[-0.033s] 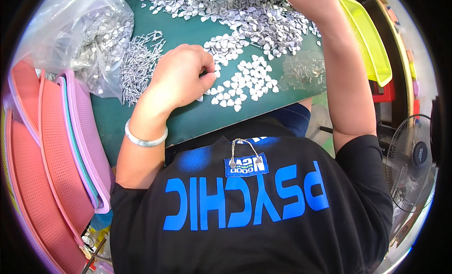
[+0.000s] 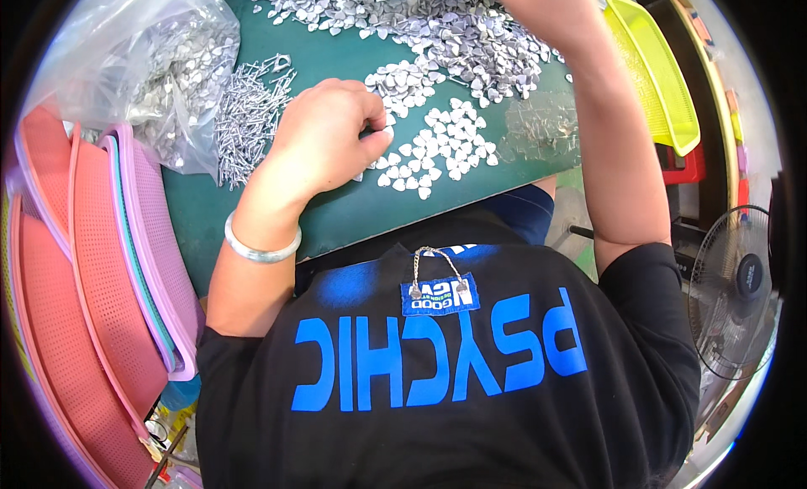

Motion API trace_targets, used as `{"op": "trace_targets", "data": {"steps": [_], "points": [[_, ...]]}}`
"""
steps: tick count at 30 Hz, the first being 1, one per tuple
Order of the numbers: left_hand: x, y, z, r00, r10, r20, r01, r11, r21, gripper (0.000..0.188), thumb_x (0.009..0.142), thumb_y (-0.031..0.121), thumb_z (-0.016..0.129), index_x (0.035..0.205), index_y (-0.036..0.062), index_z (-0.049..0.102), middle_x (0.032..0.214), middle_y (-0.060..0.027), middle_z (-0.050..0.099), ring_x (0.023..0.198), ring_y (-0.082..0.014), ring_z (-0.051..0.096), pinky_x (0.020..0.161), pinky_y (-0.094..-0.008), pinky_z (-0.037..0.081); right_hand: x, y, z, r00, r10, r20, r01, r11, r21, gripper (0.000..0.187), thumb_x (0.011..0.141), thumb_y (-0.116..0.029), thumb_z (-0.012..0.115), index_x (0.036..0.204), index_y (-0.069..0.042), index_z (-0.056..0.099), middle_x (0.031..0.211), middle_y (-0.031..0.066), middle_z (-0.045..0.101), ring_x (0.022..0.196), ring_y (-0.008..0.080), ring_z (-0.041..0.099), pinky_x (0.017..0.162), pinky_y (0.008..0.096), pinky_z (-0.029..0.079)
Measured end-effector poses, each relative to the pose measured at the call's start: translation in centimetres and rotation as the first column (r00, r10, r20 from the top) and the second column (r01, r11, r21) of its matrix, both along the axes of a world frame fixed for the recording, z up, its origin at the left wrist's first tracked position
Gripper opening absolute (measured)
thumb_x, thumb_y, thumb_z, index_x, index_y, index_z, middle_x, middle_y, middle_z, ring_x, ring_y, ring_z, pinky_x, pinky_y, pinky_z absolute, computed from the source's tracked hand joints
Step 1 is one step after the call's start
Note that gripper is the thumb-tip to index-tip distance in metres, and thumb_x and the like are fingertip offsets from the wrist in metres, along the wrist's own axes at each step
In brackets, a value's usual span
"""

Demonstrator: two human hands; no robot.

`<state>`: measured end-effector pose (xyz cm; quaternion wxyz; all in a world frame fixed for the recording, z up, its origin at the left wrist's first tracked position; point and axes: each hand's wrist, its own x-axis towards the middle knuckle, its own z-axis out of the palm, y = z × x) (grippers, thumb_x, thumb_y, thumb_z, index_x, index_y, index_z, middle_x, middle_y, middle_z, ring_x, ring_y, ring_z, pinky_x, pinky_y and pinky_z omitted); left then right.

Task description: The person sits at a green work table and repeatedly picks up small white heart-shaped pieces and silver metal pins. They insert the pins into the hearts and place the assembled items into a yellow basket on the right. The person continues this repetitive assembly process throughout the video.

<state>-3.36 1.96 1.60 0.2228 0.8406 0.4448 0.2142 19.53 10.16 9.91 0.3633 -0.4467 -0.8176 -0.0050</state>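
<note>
Just left hand (image 2: 332, 136) – curled over flat heart pieces (image 2: 437, 149).

A green table (image 2: 336, 216) stands beside an electric fan (image 2: 740, 291).

The person's left forearm rises from the lower left toward the middle, bare below a short black sleeve, with a silver bangle (image 2: 262, 247) round the wrist. The left hand (image 2: 328, 136) lies knuckles up, its fingers curled inward and the fingertips (image 2: 376, 134) pinched together at the right side. The right arm runs up the right side, bent at the elbow, forearm reaching toward the top edge. The right hand (image 2: 538, 6) is cut off there, so its grip cannot be seen.
</note>
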Motion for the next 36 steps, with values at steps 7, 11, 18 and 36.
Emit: {"op": "trace_targets", "data": {"steps": [7, 11, 18, 36], "points": [[0.9, -0.5, 0.5, 0.995, 0.092, -0.047, -0.097, 0.989, -0.116, 0.012, 0.070, 0.010, 0.074, 0.074, 0.0041, 0.064, 0.070, -0.0080, 0.058, 0.070, -0.0256, 0.058, 0.063, -0.0349, 0.047, -2.3, -5.8, -5.9, 0.930, 0.324, 0.171, -0.239, 0.891, -0.386, 0.010, 0.079, -0.017, 0.061, 0.081, -0.009, 0.066, 0.079, 0.0121, 0.066, 0.079, 0.0344, 0.064, 0.070, 0.0449, 0.052], [0.0, -0.1, 0.3, 0.998, 0.063, -0.028, -0.065, 0.996, -0.065, 0.014, 0.069, 0.009, 0.075, 0.072, 0.0027, 0.063, 0.069, -0.0090, 0.059, 0.065, -0.0243, 0.057, 0.060, -0.0346, 0.046, -3.4, -7.1, -7.1, 0.906, 0.354, 0.231, -0.233, 0.874, -0.425, 0.009, 0.079, -0.017, 0.061, 0.081, -0.010, 0.066, 0.081, 0.0088, 0.066, 0.082, 0.0311, 0.065, 0.069, 0.0438, 0.053], [-0.8, 0.6, 1.2, 1.000, -0.001, 0.016, 0.006, 0.938, -0.345, 0.012, 0.070, 0.006, 0.075, 0.073, 0.0009, 0.065, 0.068, -0.0067, 0.059, 0.059, -0.0145, 0.054, 0.056, -0.0301, 0.044, -3.8, -7.1, -8.1, 0.905, 0.344, 0.250, -0.220, 0.883, -0.415, 0.011, 0.081, -0.016, 0.059, 0.081, -0.008, 0.065, 0.082, 0.0107, 0.067, 0.080, 0.0321, 0.066, 0.069, 0.0432, 0.053], [0.4, 0.4, -1.0, 0.986, 0.165, -0.023, -0.163, 0.983, 0.082, 0.013, 0.074, 0.014, 0.072, 0.079, 0.0040, 0.066, 0.064, -0.0058, 0.055, 0.056, -0.0183, 0.051, 0.055, -0.0324, 0.042, -2.2, -6.9, -7.7, 0.945, 0.260, 0.198, -0.154, 0.888, -0.433, 0.013, 0.082, -0.015, 0.057, 0.088, -0.011, 0.068, 0.084, 0.0106, 0.068, 0.082, 0.0330, 0.066, 0.071, 0.0438, 0.053]]}}
